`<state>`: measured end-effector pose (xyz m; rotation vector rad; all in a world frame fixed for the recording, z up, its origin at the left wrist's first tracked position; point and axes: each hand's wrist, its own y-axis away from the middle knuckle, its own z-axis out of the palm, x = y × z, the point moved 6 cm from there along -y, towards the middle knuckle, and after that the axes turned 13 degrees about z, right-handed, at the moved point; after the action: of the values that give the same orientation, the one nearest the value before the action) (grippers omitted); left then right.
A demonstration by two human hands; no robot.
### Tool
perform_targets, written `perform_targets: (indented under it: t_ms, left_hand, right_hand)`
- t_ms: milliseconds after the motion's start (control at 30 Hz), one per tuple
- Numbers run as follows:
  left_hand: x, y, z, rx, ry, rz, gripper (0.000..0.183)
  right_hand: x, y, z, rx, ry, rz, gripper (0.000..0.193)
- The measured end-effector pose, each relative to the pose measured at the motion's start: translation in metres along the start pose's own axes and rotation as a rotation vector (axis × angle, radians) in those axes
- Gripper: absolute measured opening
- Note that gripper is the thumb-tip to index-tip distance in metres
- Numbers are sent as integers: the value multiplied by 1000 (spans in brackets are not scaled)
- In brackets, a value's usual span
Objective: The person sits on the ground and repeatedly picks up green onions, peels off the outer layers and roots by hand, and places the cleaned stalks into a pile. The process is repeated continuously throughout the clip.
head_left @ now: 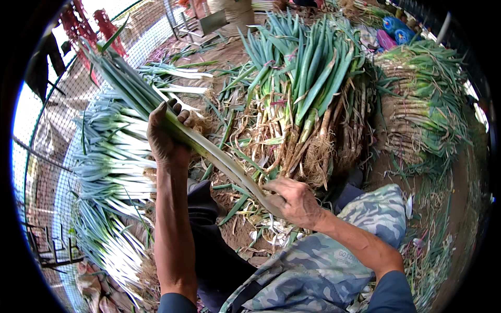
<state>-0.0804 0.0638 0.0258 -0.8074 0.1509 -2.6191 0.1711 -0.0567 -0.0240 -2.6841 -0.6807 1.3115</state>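
A long green-and-white leek [216, 155] slants across in front of me, its leaves up at the left and its white end low in the middle. My left hand [169, 133] is wrapped round the stalk just below the leaves. Down at the root end, my right hand [295, 202] has its fingers closed on the stalk; the very tip of the leek is partly hidden there. Just beyond my right hand stands a big heap of untrimmed leeks [308, 78], with brown roots and dry outer leaves.
Cleaned leeks [122, 156] lie in stacked rows on the left, beside a mesh fence [49, 151]. More rooted leeks [428, 104] are piled at the right. Camouflage cloth [334, 255] covers my lap, and peeled scraps [279, 232] litter the ground. A metal frame [201, 26] stands behind.
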Motion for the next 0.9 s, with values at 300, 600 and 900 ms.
perform_targets:
  t_ms: [300,600,900]
  left_hand:
    - [-11,3,7,0,5,1,40]
    - [-5,2,-3,16,32,11,41]
    - [-6,5,5,-55,145,-50,46]
  right_hand:
    - [-7,-12,-4,3,45,99,18]
    - [-18,-16,-5,34,3,47,18]
    - [-11,-16,4,23,84,50,10]
